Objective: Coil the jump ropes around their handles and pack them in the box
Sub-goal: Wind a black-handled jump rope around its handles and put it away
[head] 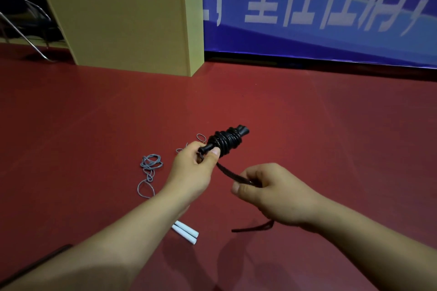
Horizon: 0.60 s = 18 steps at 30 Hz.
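My left hand (pixel 192 168) grips the black jump rope handles (pixel 227 142), which are held above the red floor with black cord wound thickly around them. My right hand (pixel 267 192) pinches the loose black cord (pixel 230 173) that runs from the bundle; its free end (pixel 253 228) trails below my wrist. A grey jump rope (pixel 149 172) lies tangled on the floor to the left, and its two white handles (pixel 186 231) lie side by side under my left forearm. No packing box is plainly in view.
A tall beige wooden cabinet (pixel 127 28) stands on the red floor (pixel 307 113) at the back left. A blue banner with white characters (pixel 319 7) covers the back wall. Metal chair legs (pixel 23 35) show at far left.
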Each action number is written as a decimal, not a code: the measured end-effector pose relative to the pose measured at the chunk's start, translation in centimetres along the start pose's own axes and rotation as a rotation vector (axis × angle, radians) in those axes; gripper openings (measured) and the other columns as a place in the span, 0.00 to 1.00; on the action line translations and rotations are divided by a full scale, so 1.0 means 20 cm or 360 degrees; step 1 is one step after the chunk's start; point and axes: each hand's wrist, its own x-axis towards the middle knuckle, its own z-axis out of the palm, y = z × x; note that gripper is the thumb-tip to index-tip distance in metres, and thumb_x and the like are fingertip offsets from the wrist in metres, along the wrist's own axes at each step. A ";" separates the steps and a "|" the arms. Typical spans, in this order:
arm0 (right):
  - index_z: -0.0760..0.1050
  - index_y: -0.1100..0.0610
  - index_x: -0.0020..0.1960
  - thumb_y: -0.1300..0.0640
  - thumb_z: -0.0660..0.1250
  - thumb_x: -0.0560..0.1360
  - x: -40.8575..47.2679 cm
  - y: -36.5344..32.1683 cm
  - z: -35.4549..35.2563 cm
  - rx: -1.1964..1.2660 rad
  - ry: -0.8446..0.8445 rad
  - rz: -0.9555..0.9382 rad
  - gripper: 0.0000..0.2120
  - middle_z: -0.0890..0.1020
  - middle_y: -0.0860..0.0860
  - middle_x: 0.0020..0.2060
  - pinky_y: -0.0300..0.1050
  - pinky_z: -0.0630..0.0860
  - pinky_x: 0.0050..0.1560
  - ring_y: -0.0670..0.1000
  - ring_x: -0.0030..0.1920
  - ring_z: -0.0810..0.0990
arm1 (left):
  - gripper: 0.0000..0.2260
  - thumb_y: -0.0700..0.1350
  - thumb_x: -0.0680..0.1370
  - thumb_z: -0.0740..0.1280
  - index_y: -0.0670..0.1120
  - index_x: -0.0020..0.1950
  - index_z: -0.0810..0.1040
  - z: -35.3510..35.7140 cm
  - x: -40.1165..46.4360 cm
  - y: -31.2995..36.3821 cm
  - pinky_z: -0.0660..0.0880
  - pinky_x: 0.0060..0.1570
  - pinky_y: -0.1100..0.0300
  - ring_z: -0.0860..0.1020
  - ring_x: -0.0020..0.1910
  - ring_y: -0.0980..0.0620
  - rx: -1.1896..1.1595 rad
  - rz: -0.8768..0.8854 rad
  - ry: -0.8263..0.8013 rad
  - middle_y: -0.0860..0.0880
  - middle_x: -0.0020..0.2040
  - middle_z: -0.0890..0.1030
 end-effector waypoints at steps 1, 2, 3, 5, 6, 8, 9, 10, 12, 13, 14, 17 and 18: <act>0.74 0.60 0.40 0.49 0.66 0.77 0.00 -0.01 0.00 -0.0043 0.0040 -0.0036 0.14 0.67 0.45 0.27 0.38 0.63 0.29 0.44 0.27 0.64 | 0.12 0.48 0.79 0.67 0.39 0.45 0.74 -0.01 0.01 -0.01 0.62 0.36 0.55 0.66 0.34 0.53 0.0045 -0.0008 0.0021 0.48 0.35 0.70; 0.75 0.58 0.40 0.50 0.66 0.77 -0.01 -0.01 0.00 -0.0074 0.0097 -0.0068 0.13 0.68 0.45 0.27 0.38 0.63 0.30 0.43 0.28 0.64 | 0.12 0.49 0.79 0.67 0.39 0.46 0.75 -0.03 0.02 -0.02 0.62 0.36 0.56 0.67 0.34 0.53 0.0084 -0.0020 0.0032 0.48 0.35 0.70; 0.75 0.56 0.41 0.50 0.65 0.77 0.00 -0.01 0.00 -0.0092 0.0173 -0.0086 0.11 0.69 0.44 0.27 0.39 0.65 0.31 0.43 0.28 0.65 | 0.12 0.49 0.78 0.68 0.39 0.46 0.75 -0.04 0.03 -0.03 0.63 0.36 0.56 0.67 0.34 0.53 0.0114 -0.0024 0.0032 0.48 0.35 0.71; 0.77 0.54 0.42 0.51 0.65 0.78 0.00 -0.01 -0.01 -0.0126 0.0341 -0.0096 0.09 0.72 0.45 0.26 0.43 0.69 0.33 0.43 0.28 0.68 | 0.11 0.49 0.77 0.69 0.40 0.45 0.76 -0.05 0.04 -0.05 0.64 0.37 0.55 0.69 0.35 0.52 0.0169 -0.0029 0.0026 0.47 0.36 0.74; 0.77 0.53 0.43 0.51 0.64 0.78 0.00 -0.01 -0.01 -0.0134 0.0409 -0.0105 0.08 0.72 0.44 0.26 0.44 0.70 0.34 0.43 0.28 0.69 | 0.10 0.49 0.77 0.70 0.41 0.45 0.77 -0.05 0.05 -0.05 0.65 0.38 0.55 0.70 0.35 0.52 0.0188 -0.0037 0.0015 0.47 0.36 0.76; 0.77 0.49 0.43 0.51 0.64 0.78 0.00 -0.02 -0.02 -0.0131 0.0509 -0.0151 0.07 0.75 0.43 0.27 0.38 0.68 0.34 0.43 0.30 0.72 | 0.10 0.50 0.75 0.70 0.44 0.44 0.78 -0.05 0.05 -0.05 0.67 0.39 0.55 0.72 0.36 0.52 0.0216 -0.0045 -0.0053 0.45 0.36 0.78; 0.77 0.48 0.43 0.51 0.64 0.78 -0.01 -0.02 -0.02 -0.0137 0.0553 -0.0172 0.06 0.77 0.43 0.29 0.36 0.68 0.34 0.43 0.33 0.73 | 0.10 0.51 0.75 0.70 0.44 0.44 0.78 -0.04 0.05 -0.06 0.67 0.39 0.54 0.73 0.36 0.51 0.0262 -0.0048 -0.0101 0.43 0.37 0.79; 0.78 0.48 0.44 0.51 0.64 0.78 -0.01 -0.02 -0.03 -0.0152 0.0593 -0.0179 0.06 0.78 0.44 0.31 0.36 0.68 0.35 0.44 0.35 0.74 | 0.10 0.52 0.74 0.70 0.45 0.44 0.78 -0.04 0.05 -0.05 0.68 0.39 0.55 0.73 0.36 0.51 0.0339 -0.0040 -0.0150 0.42 0.38 0.81; 0.79 0.49 0.44 0.51 0.65 0.77 0.00 -0.01 -0.05 -0.0203 0.0663 -0.0163 0.06 0.78 0.45 0.31 0.37 0.68 0.34 0.43 0.35 0.75 | 0.08 0.51 0.75 0.71 0.47 0.44 0.79 -0.04 0.03 -0.04 0.68 0.37 0.56 0.73 0.33 0.52 0.0520 0.0013 -0.0272 0.44 0.37 0.81; 0.79 0.49 0.43 0.51 0.65 0.77 0.00 -0.01 -0.06 -0.0235 0.0691 -0.0147 0.06 0.79 0.44 0.31 0.37 0.69 0.35 0.42 0.35 0.75 | 0.07 0.50 0.76 0.70 0.48 0.44 0.79 -0.03 0.02 -0.02 0.67 0.36 0.57 0.72 0.31 0.53 0.0588 0.0051 -0.0347 0.47 0.35 0.79; 0.79 0.49 0.42 0.50 0.65 0.77 0.00 0.00 -0.07 -0.0266 0.0716 -0.0131 0.06 0.80 0.43 0.31 0.37 0.70 0.35 0.41 0.35 0.76 | 0.06 0.50 0.77 0.69 0.48 0.45 0.79 -0.03 0.00 -0.01 0.66 0.34 0.58 0.70 0.30 0.54 0.0664 0.0098 -0.0426 0.51 0.33 0.77; 0.79 0.48 0.42 0.49 0.67 0.75 0.00 0.03 -0.10 -0.0374 0.0793 -0.0081 0.06 0.80 0.43 0.32 0.37 0.70 0.33 0.41 0.36 0.78 | 0.04 0.49 0.78 0.67 0.51 0.44 0.77 -0.03 -0.07 0.04 0.65 0.33 0.59 0.69 0.30 0.57 0.0875 0.0279 -0.0655 0.55 0.31 0.73; 0.80 0.48 0.42 0.49 0.68 0.75 0.01 0.04 -0.12 -0.0384 0.0812 -0.0062 0.05 0.80 0.43 0.32 0.37 0.70 0.34 0.42 0.36 0.78 | 0.04 0.49 0.78 0.66 0.52 0.44 0.77 -0.03 -0.08 0.06 0.66 0.34 0.58 0.69 0.31 0.57 0.0880 0.0318 -0.0729 0.55 0.31 0.73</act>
